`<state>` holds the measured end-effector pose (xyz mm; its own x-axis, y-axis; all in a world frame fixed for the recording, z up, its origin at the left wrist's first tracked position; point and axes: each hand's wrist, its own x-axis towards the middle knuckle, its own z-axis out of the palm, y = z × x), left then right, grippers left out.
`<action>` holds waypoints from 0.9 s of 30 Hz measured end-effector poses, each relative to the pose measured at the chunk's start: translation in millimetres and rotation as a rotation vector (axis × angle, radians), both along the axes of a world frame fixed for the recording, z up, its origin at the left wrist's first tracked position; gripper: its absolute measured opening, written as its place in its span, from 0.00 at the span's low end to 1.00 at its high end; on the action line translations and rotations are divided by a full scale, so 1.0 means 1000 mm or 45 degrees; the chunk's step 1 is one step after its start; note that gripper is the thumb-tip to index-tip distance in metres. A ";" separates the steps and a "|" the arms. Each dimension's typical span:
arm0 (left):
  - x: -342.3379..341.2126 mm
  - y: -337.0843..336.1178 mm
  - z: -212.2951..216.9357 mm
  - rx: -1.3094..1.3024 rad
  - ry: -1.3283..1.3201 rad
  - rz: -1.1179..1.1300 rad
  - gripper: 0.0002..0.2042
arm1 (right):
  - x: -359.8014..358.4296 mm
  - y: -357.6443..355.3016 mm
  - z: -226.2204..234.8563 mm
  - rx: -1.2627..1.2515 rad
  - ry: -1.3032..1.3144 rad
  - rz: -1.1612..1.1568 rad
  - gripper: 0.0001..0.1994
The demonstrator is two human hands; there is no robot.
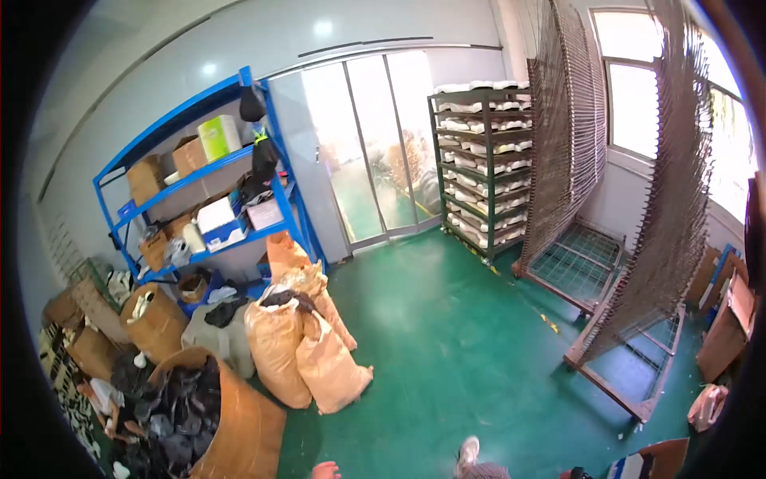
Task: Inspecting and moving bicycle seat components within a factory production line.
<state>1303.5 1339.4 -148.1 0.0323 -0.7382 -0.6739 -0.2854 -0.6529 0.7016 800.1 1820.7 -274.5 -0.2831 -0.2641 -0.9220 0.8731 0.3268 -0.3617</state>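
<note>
A small part of my left hand (325, 470) shows at the lower edge. Its fingers are mostly cut off, and whether it holds anything is hidden. The nearest thing to it is a large brown cardboard drum (243, 419), open at the top and filled with black plastic or cloth pieces (187, 407). Farther ahead, two full tan sacks (331, 371) lean together on the green floor (423, 343). My right hand is outside the view. One light shoe (468, 451) of mine is at the bottom.
A blue shelf (183, 172) with boxes stands on the left, near more drums (155, 319). Another person (104, 399) is at the far left. Glass doors (375, 152), a rack of white pieces (487, 168) and wheeled wire-mesh racks (622, 375) stand ahead and right.
</note>
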 end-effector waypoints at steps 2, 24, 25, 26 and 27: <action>-0.052 -0.074 -0.008 -0.168 0.060 -0.034 0.10 | -0.039 -0.064 -0.017 -0.108 0.054 -0.045 0.19; -0.380 -0.741 -0.141 -0.041 0.120 0.351 0.16 | -0.496 -1.028 0.065 -0.123 0.434 0.813 0.11; -0.441 -0.800 -0.104 -0.066 0.148 0.317 0.17 | -0.522 -1.028 0.053 -0.042 0.443 0.710 0.10; -0.506 -0.865 -0.060 -0.096 0.190 0.256 0.19 | -0.577 -1.011 -0.013 -0.141 0.127 0.574 0.10; -0.547 -0.913 -0.015 -0.157 0.212 0.285 0.21 | -0.609 -1.023 -0.048 0.094 0.319 0.629 0.11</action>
